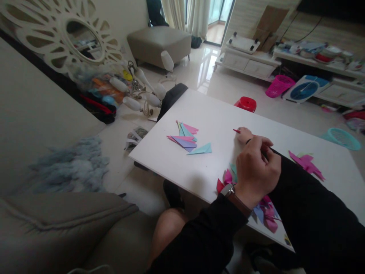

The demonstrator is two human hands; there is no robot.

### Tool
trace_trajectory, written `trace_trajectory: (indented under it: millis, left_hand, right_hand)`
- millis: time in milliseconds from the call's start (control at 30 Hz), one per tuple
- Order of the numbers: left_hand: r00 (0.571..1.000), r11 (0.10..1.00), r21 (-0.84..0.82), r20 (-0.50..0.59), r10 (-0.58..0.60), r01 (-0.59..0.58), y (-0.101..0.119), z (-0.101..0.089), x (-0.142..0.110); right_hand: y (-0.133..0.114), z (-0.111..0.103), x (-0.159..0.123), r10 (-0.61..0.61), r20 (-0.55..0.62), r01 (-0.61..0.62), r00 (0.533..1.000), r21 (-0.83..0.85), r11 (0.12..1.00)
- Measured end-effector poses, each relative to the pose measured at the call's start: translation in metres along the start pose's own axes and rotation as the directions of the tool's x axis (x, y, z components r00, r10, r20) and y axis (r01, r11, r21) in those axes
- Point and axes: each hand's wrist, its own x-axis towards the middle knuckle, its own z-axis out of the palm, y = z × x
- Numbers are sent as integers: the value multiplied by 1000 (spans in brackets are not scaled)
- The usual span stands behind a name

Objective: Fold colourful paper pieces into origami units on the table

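Observation:
My left hand [258, 169], with a watch at its wrist, is closed with curled fingers in front of my right forearm. Whether anything is inside it, such as sleeve cloth, I cannot make out. Just beyond it, my right hand [244, 134] is closed over the white table [211, 110]. A thin red pointed tip [236, 131] sticks out of its left side; the rest is hidden. Folded paper strips [182, 139] in pink, teal and purple lie in a loose group to the left, with a light blue one [202, 148] beside them.
Folded paper pieces [269, 215] crowd the near edge under my left arm. A pink folded paper piece [306, 163] lies right of my right arm. Past the table stand a red stool [246, 104], a pink basket [279, 85] and a chandelier [151, 99] on the floor.

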Motion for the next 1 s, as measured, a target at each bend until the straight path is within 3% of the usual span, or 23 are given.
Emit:
trace_trajectory:
  millis: [100, 200, 333, 433, 567, 700, 767, 867, 933, 1000]
  left_hand:
    - [1000, 1000, 11, 19, -13, 13, 0, 0, -1]
    - [999, 1000, 20, 33, -22, 21, 0, 0, -3]
    - [999, 999, 31, 45, -26, 25, 0, 0, -4]
    - [998, 999, 35, 48, -28, 27, 0, 2, -5]
    - [998, 999, 37, 51, -28, 27, 0, 4, -6]
    - [999, 1000, -8, 41, -9, 9, 1, 1, -2]
    - [1000, 1000, -22, 20, -17, 17, 2, -1, 1]
    - [999, 999, -19, -1, -41, 41, 2, -3, 4]
    - [999, 999, -9, -1, -40, 40, 2, -2, 3]
    - [1000, 1000, -2, 8, -29, 29, 3, -1, 1]
  right_hand:
    - [27, 4, -1, 74, 32, -73, 997, -37, 997]
    - [37, 7, 7, 92, 61, -91, 994, -27, 996]
    - [37, 10, 18, 92, 100, -95, 991, 29, 995]
    - [23, 12, 27, 37, 83, -42, 996, 55, 998]
    - [-28, 9, 42, -217, 19, 215, 976, 73, 974]
    - [-106, 2, 41, -410, -197, 437, 890, 117, 892]
    - [-146, 3, 26, -507, -235, 538, 829, 88, 838]
    - [-197, 15, -9, -694, -78, 697, 716, 21, 717]
    - [-220, 27, -34, -708, 50, 709, 704, -11, 705]
    - [-233, 38, -53, -694, 105, 699, 713, -20, 715]
